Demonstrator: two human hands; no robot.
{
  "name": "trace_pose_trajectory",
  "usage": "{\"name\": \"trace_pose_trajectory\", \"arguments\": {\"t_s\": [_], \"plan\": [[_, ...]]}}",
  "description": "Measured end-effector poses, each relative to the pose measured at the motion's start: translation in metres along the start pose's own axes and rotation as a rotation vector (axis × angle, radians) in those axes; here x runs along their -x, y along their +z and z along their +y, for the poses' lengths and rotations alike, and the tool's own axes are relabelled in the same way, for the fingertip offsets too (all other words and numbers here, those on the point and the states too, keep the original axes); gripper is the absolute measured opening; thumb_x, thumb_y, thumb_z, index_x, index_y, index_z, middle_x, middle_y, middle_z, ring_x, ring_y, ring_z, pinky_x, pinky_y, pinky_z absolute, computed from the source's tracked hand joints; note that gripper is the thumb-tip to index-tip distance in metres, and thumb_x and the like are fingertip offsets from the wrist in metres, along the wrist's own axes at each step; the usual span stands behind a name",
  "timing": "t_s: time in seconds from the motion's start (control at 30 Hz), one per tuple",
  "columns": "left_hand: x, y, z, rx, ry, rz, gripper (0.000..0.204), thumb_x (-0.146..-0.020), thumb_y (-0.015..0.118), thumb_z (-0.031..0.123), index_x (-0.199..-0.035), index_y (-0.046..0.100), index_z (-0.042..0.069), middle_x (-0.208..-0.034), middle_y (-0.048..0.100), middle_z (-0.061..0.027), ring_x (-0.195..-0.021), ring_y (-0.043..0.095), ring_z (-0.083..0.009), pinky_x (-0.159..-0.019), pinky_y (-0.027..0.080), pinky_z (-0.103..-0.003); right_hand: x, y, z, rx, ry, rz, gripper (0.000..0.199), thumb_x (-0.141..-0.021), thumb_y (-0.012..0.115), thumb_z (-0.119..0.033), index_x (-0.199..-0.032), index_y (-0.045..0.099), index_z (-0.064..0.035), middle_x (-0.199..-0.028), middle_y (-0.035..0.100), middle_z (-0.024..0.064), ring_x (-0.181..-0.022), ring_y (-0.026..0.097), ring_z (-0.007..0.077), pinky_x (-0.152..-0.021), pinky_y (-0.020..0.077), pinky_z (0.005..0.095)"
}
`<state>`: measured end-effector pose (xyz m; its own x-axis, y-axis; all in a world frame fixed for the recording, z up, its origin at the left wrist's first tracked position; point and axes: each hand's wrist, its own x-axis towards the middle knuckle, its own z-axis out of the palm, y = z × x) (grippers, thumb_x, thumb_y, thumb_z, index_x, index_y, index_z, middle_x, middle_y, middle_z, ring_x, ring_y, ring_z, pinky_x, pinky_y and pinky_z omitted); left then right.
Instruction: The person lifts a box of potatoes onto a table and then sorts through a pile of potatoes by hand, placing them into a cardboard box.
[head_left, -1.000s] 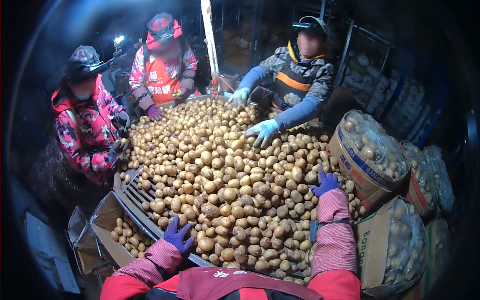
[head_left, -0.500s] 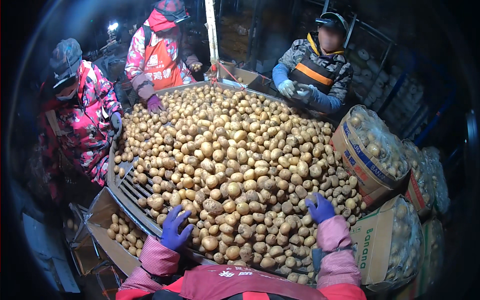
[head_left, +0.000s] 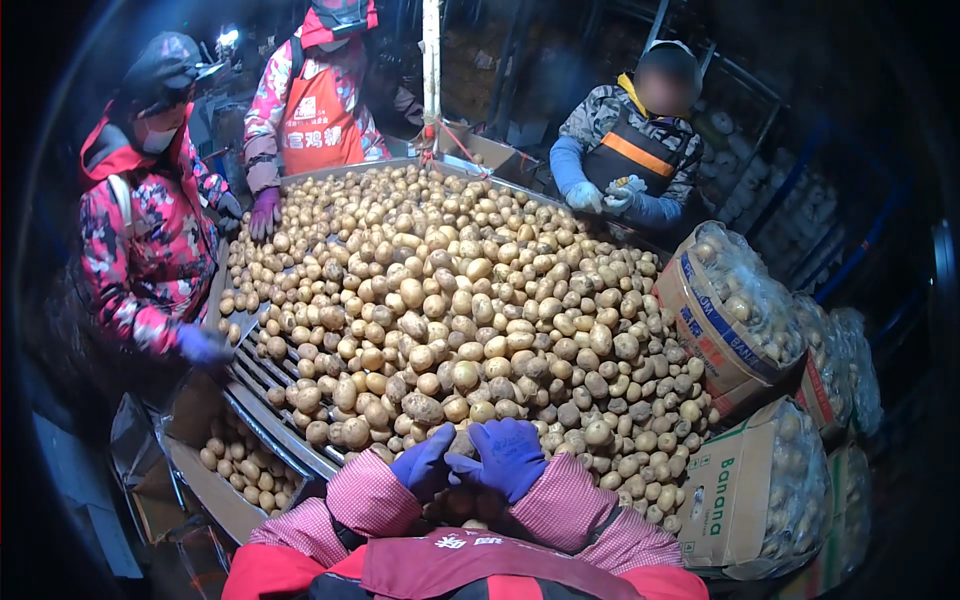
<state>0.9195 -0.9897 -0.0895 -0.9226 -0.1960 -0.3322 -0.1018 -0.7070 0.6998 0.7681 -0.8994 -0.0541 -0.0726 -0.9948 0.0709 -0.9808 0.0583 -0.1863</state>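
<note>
A wide heap of yellowish-brown potatoes (head_left: pixel 470 330) covers the slatted sorting table (head_left: pixel 262 385). At its near edge, close to my body, my left hand (head_left: pixel 424 463) and my right hand (head_left: pixel 503 458) are side by side, both in purple gloves. Their backs face up, and the right thumb points toward the left hand. The fingers bend down among the nearest potatoes, with the fingertips hidden. Whether either hand grips a potato cannot be seen.
Potatoes partly fill an open cardboard box (head_left: pixel 190 450) at the left. Cartons with bagged potatoes (head_left: pixel 745 300) and another such carton (head_left: pixel 735 500) stand at the right. Three co-workers line the far and left sides. A white pole (head_left: pixel 431 70) rises at the far edge.
My hands have come together from far apart, back toward my body. The left co-worker's gloved hand has swung down beside the table edge. The far co-worker's purple-gloved hand has shifted left.
</note>
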Motion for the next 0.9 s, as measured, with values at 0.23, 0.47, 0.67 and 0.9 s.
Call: {"name": "trace_pose_trajectory", "arguments": {"t_s": [0.23, 0.47, 0.67, 0.9], "plan": [[-0.006, -0.009, -0.009, -0.195, 0.262, 0.031, 0.060, -0.092, 0.056, 0.006, -0.138, 0.022, -0.011, -0.087, 0.070, -0.0109, -0.080, 0.066, -0.0171, -0.075, 0.054, -0.028, -0.021, -0.003, -0.009, 0.075, 0.144, -0.134, 0.061, -0.082, 0.049, -0.069, -0.076, 0.066, -0.0113, -0.069, 0.064, 0.0103, -0.064, 0.061, 0.0264, -0.061, 0.0427, 0.0413], [-0.015, -0.006, -0.009, 0.106, -0.135, 0.113, 0.083, -0.099, 0.015, 0.057, -0.100, 0.066, -0.008, -0.093, 0.070, -0.0172, -0.084, 0.065, -0.0245, -0.088, 0.047, -0.033, -0.015, -0.004, -0.004, 0.099, 0.105, -0.162, 0.058, -0.082, 0.049, -0.069, -0.078, 0.068, -0.0140, -0.067, 0.066, 0.0063, -0.063, 0.064, 0.0232, -0.060, 0.0435, 0.0400], [-0.029, -0.023, -0.026, -0.100, 0.276, 0.203, 0.072, -0.089, 0.065, 0.027, -0.146, 0.024, 0.009, -0.099, 0.061, -0.0097, -0.093, 0.062, -0.0189, -0.083, 0.050, -0.027, 0.022, 0.034, 0.017, -0.068, -0.002, -0.106, 0.036, -0.091, 0.050, -0.039, -0.070, 0.064, -0.0125, -0.065, 0.063, 0.0066, -0.061, 0.062, 0.0286, -0.058, 0.0441, 0.0441], [-0.006, -0.015, 0.008, 0.141, 0.325, 0.200, 0.089, -0.078, 0.072, 0.009, -0.149, 0.019, 0.018, -0.135, 0.042, -0.0160, -0.114, 0.054, -0.0300, -0.096, 0.049, -0.045, 0.082, -0.014, 0.116, -0.265, 0.374, 0.398, 0.035, -0.081, 0.068, -0.031, -0.104, 0.062, -0.0058, -0.099, 0.065, 0.0129, -0.091, 0.061, 0.0309, -0.080, 0.0490, 0.0414]]}}
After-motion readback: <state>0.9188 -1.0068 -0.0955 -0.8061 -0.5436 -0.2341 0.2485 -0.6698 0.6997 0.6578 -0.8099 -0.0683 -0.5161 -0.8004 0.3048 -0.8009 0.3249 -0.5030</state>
